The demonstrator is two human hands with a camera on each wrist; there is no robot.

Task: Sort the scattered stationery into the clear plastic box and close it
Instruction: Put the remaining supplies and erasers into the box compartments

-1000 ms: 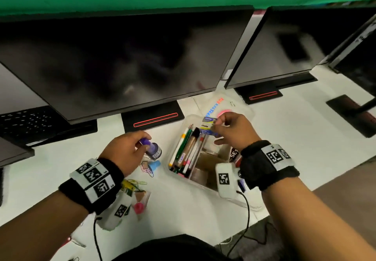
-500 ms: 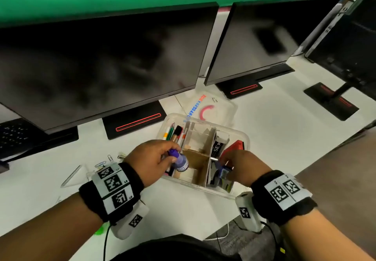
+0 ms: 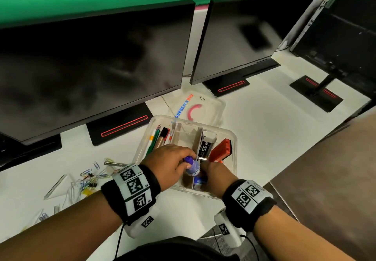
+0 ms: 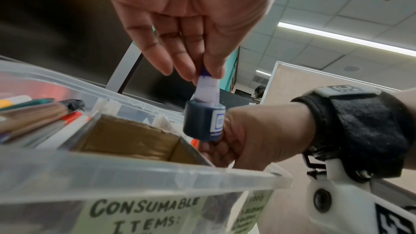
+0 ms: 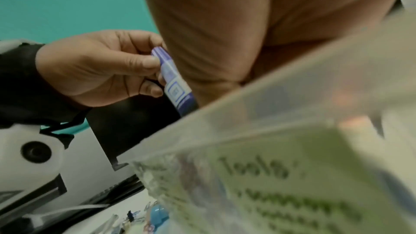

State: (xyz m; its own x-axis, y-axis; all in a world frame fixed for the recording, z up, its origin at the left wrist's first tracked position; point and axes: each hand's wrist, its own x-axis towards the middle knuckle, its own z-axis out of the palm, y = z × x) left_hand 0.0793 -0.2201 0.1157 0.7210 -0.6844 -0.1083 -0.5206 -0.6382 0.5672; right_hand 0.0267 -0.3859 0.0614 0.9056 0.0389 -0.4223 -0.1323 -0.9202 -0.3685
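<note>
Presently one clear plastic box (image 3: 232,138), rectangular with rounded corners, stands open on the white desk (image 3: 264,130); cardboard dividers (image 3: 198,138) split it into compartments. One transparent lid (image 3: 211,106) lies flat just behind it. About five pens and pencils (image 3: 157,138) lie together in the left compartment; one orange-red block (image 3: 220,151) and one black-labelled carton (image 3: 205,145) stand in the right. One small purple bottle (image 3: 192,166), cylindrical with a white label, hangs over the box's near middle, pinched at its cap by the left hand (image 3: 168,165), fingers pointing down. The right hand (image 3: 215,174) reaches into the near right compartment; whether it grips anything cannot be told. Loose paper clips (image 3: 89,176) lie scattered left of the box.
</note>
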